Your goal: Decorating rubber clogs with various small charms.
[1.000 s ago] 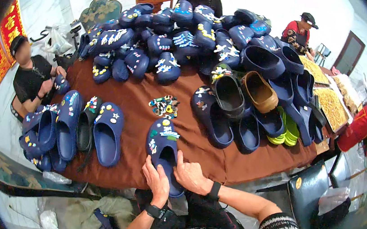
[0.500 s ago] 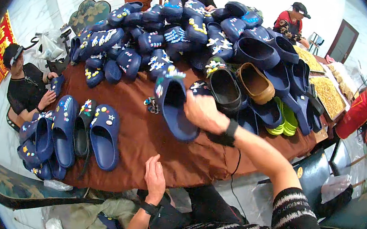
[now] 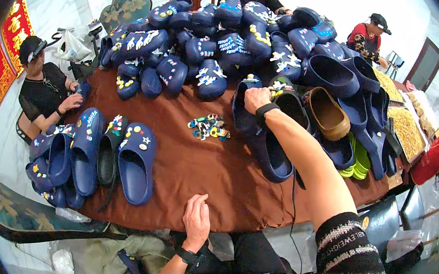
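Note:
My right hand [image 3: 258,100], arm stretched across the table, is closed on the rim of a navy clog [image 3: 243,119] with charms on its toe. That clog sits beside a black clog [image 3: 291,108] at the right-hand group. In front of it lies another navy clog [image 3: 275,157], partly under my forearm. At the near table edge, my left hand [image 3: 197,224] rests with fingers stretched out, holding nothing. A small heap of colourful shoe charms [image 3: 210,127] lies on the brown cloth [image 3: 178,170] between my hands and the far clogs.
A large pile of decorated navy clogs [image 3: 199,49] covers the far side. More clogs [image 3: 136,163] stand at the left, near a seated person [image 3: 46,85]. Brown [image 3: 327,114] and green clogs [image 3: 357,159] sit at right. A black cable [image 3: 292,221] hangs over the edge.
My right hand has carried the navy clog away from me and to the right, uncovering the charm heap. My left hand stays at the table edge. The view has shifted slightly.

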Demonstrator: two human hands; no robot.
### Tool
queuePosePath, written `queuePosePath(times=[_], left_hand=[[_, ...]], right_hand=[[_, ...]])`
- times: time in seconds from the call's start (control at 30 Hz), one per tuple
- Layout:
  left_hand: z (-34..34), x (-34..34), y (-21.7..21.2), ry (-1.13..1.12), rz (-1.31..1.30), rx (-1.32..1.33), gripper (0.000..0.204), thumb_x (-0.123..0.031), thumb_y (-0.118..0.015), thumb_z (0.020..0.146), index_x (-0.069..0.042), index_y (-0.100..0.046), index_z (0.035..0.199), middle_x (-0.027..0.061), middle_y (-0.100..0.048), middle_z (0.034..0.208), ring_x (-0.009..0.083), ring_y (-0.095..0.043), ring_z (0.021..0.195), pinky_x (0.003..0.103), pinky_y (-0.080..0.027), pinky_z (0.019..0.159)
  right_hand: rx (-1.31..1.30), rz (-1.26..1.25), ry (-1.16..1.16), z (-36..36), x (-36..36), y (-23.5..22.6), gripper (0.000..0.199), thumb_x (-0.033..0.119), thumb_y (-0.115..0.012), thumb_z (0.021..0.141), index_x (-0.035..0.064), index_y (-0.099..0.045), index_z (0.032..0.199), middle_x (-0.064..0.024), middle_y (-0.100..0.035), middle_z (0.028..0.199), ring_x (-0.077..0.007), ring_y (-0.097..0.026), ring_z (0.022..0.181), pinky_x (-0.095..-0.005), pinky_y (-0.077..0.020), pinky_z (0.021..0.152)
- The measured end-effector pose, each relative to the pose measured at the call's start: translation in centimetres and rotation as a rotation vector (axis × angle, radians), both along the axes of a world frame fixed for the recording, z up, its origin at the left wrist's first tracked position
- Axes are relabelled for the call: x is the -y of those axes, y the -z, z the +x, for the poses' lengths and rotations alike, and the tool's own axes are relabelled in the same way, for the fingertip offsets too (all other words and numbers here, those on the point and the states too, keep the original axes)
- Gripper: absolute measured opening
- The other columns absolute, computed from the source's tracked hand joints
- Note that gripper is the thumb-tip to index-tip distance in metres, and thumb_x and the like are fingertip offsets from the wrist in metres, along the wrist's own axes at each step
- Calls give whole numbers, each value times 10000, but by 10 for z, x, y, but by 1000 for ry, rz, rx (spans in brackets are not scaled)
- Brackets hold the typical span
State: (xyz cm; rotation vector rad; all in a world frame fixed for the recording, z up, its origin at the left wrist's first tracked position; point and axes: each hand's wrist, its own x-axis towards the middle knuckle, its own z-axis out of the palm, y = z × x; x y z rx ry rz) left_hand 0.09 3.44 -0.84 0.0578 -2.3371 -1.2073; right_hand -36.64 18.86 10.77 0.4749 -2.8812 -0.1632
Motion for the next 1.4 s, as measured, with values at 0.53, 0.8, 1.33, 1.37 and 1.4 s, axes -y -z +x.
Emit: queuePosePath(times=[0.53,0.8,1.33,1.37,1.4], left_hand=[[2,2,4,-72,-21,-10,221,-176,-528,982,-60,-637,1136,139,-614,1153,351,-608,1052,433,-499,901],[3,-2,5,-73,-13,12,213,-191,-515,989,-77,-634,1125,121,-607,1144,333,-600,1066,432,-498,904],[5,3,8,-42,-8,-33,199,-190,-528,989,-73,-634,1111,121,-610,1133,343,-613,1037,446,-516,870],[4,3,7,-45,-3,-24,196,-187,-531,988,-72,-633,1110,123,-610,1134,346,-611,1040,441,-514,875],[4,3,7,-51,2,-15,193,-183,-535,988,-70,-632,1110,125,-610,1135,349,-609,1042,437,-512,881]], right_hand=[[-112,310,-58,-42,-17,3,239,150,-592,861,18,-658,1049,-155,-744,911,-327,-740,840,-429,-585,729],[-266,440,-248,-20,-20,13,182,177,-583,906,167,-671,1065,-78,-726,880,-279,-712,834,-414,-504,695],[-254,345,-500,71,20,12,110,178,-614,860,164,-707,803,-57,-713,858,-244,-650,905,-435,-408,845],[-239,277,-548,83,24,15,108,184,-613,860,144,-703,816,-67,-705,856,-250,-638,918,-440,-404,860],[-217,206,-615,95,26,17,116,225,-635,855,131,-689,813,-74,-693,858,-263,-634,926,-455,-413,857]])
